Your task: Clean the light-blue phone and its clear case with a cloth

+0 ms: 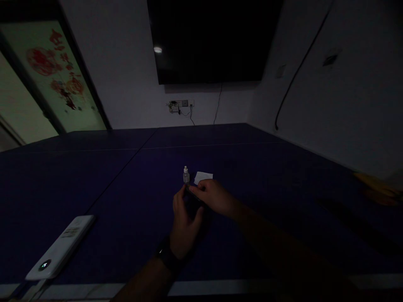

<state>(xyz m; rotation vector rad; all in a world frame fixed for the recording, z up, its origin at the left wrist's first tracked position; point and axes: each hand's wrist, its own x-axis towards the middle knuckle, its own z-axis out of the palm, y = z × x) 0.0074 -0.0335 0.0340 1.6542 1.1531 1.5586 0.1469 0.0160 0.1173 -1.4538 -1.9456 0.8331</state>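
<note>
In dim light, my left hand [183, 224] curls round a dark, flat object [192, 204] whose kind I cannot make out; its thumb lies along the near side. My right hand [217, 197] comes in from the right, its fingers closed and its thumb pressed at the object's far edge. Just beyond my left fingertips a small clear dropper bottle [186, 177] with a white cap stands upright. Some white paper pieces [204, 176] lie beside it, partly behind my right hand. A dark watch is on my left wrist.
A white power bank [61, 247] with a lit display and a cable lies at the left front of the dark blue table [126, 188]. A yellowish object [378, 186] sits at the right edge. A large screen [217, 42] and sockets [182, 104] are on the far wall.
</note>
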